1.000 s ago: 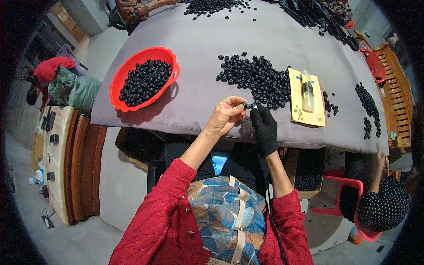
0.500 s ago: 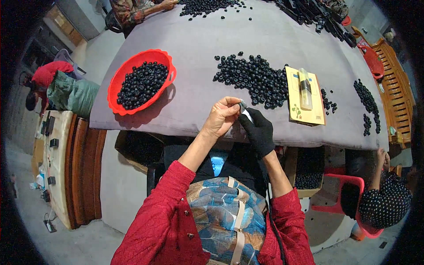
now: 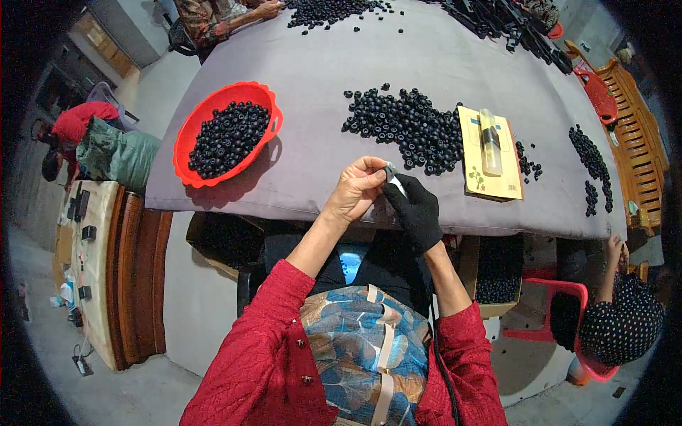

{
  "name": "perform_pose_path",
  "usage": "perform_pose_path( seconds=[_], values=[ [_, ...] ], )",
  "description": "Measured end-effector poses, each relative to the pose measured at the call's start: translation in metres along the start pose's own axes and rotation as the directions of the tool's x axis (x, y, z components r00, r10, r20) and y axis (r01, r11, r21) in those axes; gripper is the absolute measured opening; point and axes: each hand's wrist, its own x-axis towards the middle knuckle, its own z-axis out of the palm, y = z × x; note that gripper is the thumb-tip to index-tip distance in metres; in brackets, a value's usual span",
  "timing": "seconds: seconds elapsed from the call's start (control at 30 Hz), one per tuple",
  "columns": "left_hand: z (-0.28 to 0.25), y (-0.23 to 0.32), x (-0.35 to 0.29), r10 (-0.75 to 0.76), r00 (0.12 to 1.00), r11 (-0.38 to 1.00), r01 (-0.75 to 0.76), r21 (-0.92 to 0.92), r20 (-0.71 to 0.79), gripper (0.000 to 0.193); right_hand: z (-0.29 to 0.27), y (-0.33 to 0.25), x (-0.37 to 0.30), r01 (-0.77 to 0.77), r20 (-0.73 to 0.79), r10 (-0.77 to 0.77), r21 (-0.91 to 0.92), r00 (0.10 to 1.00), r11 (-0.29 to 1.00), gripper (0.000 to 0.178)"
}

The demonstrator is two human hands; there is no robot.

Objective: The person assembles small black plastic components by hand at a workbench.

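Over the table's near edge, my bare left hand is closed in a pinch, thumb against forefinger. My right hand, in a black glove, is closed too, and its fingertips meet those of the left. A thin whitish piece shows between the gloved fingers; its kind I cannot make out. Whatever small thing lies between the fingertips is mostly hidden. Just beyond the hands spreads a pile of small round black parts with holes in them. Further left, a red scalloped basket holds many more of them.
A yellow booklet with a clear tube on it lies right of the pile. Long black strips are heaped at the far right. Boxes of black parts stand under the table. Other people sit at the far left and right edges.
Both my hands keep nearly the same place and the same closed grip. The view has shifted very slightly.
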Motion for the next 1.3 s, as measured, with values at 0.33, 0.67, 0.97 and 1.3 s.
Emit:
perform_pose_path(
  seconds=[0.33,0.67,0.97,1.3],
  values=[
    [-0.006,-0.003,0.000,-0.004,1.000,0.998,0.006,-0.055,0.025,0.015,0.001,-0.002,-0.001,-0.074,0.026,0.074,0.030,0.997,0.997,0.027],
    [-0.001,-0.001,-0.001,-0.002,1.000,0.998,0.003,-0.066,0.024,0.014,0.004,0.007,-0.002,0.077,-0.033,-0.077,0.015,0.997,0.997,0.026],
    [-0.003,-0.001,-0.002,-0.010,0.998,0.997,0.014,-0.075,0.058,0.015,0.003,-0.001,-0.003,0.092,-0.018,-0.091,0.007,0.996,0.996,0.030],
    [-0.001,-0.001,-0.002,-0.010,0.999,0.999,0.012,-0.052,0.037,0.014,0.002,-0.005,-0.003,0.036,-0.003,-0.036,0.007,0.999,0.999,0.030]
  ],
)
